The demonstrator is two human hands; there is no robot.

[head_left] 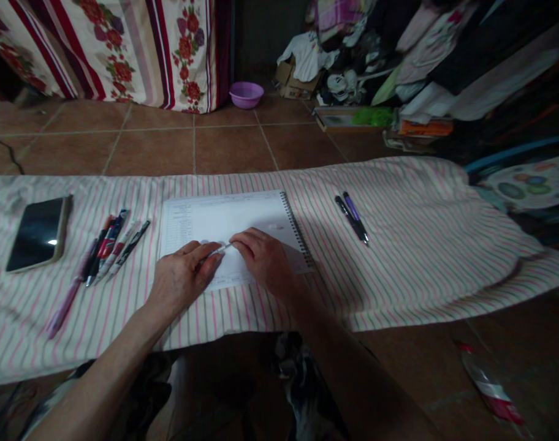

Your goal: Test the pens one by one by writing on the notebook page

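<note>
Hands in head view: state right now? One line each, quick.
Left hand: closed, holding one end of a slim pen-like object over the notebook.
Right hand: closed, pinching that object's other end.

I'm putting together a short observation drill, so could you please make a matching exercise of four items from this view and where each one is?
Things:
1. Spiral notebook
2. Plastic basin
3. Thin pen-like object
4. Smartphone

Places:
A. On the tiled floor
B. Held between the fingers of the left hand and right hand
C. Toward the left end of the striped cloth
D. Beneath both hands, its coil binding on the right

Pairs: 1-D; 2-A; 3-B; 4-C
</note>
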